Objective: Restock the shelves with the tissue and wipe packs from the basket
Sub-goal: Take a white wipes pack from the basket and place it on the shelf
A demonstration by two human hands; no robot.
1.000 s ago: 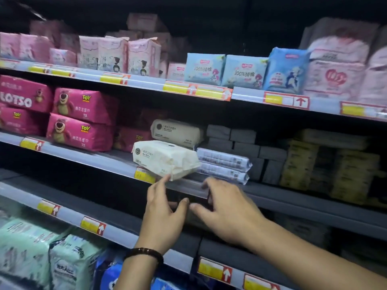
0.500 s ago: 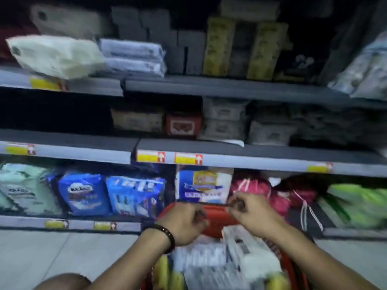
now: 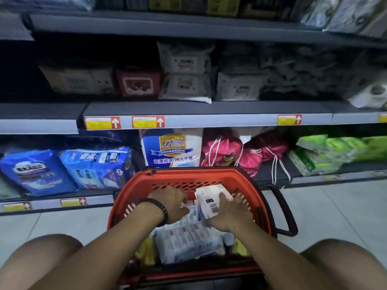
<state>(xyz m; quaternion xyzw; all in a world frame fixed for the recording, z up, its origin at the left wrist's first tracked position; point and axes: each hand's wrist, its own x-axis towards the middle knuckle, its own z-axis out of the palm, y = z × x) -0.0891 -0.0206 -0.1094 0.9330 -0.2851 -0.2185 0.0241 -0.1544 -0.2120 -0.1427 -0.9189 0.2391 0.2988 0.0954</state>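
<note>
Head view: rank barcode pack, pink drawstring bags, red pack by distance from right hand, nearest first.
1. Barcode pack: held in the right hand, inside the basket.
2. Pink drawstring bags: bottom shelf, behind the basket.
3. Red pack: shelf above, up and left.
</note>
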